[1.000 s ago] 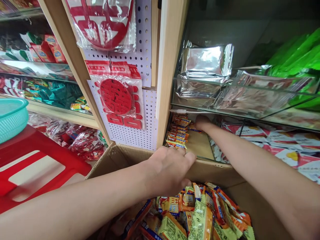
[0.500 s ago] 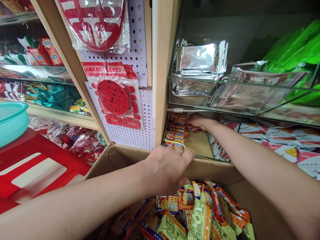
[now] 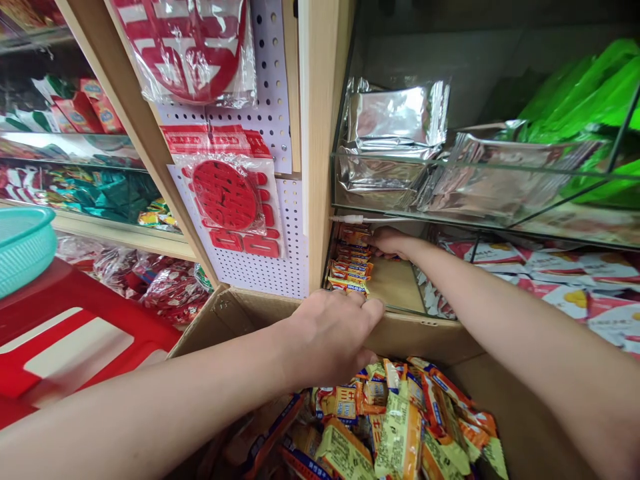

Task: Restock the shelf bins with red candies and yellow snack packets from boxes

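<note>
A row of small orange-and-yellow wrapped snack packets [image 3: 353, 263] stands along the left side of the lower shelf. My right hand [image 3: 390, 241] reaches deep into this shelf, its fingers bent against the far end of the row. My left hand [image 3: 340, 327] is over the box's far edge, with the fingers curled at the near end of the row and their tips hidden. Below it, an open cardboard box [image 3: 480, 353] holds many loose snack packets [image 3: 400, 427] of the same kind.
Silver foil packs [image 3: 395, 120] and green plastic bags [image 3: 590, 107] lie on the glass shelf above. White-and-pink packets [image 3: 560, 263] fill the lower shelf's right side. Red cutout decorations [image 3: 227, 197] hang on a pegboard. A red stool [image 3: 95, 313] carries a turquoise basket [image 3: 25, 247].
The right hand has shifted slightly, its fingers more closed against the row's far end. The left hand stays almost in place; the view moves a little.
</note>
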Motion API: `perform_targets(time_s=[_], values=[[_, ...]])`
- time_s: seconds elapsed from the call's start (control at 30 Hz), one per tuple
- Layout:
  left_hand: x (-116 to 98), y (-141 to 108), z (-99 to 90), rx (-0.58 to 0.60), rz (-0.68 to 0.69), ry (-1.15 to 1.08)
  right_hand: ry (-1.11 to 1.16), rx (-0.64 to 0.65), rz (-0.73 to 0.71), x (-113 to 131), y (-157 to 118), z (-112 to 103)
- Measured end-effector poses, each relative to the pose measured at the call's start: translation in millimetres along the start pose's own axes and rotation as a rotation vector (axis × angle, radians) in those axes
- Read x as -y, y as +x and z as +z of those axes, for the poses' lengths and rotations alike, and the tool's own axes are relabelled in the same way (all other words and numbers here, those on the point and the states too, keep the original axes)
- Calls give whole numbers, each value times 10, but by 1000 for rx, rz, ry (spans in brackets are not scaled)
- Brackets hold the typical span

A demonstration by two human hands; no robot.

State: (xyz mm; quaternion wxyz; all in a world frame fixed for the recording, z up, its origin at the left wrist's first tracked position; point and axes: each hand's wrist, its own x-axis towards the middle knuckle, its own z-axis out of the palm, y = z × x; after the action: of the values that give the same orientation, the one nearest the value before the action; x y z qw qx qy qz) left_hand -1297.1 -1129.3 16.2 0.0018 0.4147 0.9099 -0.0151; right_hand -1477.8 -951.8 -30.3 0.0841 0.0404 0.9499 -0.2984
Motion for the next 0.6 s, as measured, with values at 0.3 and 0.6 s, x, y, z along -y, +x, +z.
perform_targets(time_s=[0.3,0.6], values=[[-1,-13,26,-19,-7,-5,-124,-38,-9,-7,-5,-21],[-9,-32,19,-43,-4,7,-238,-118,-69,144,-233,-116]])
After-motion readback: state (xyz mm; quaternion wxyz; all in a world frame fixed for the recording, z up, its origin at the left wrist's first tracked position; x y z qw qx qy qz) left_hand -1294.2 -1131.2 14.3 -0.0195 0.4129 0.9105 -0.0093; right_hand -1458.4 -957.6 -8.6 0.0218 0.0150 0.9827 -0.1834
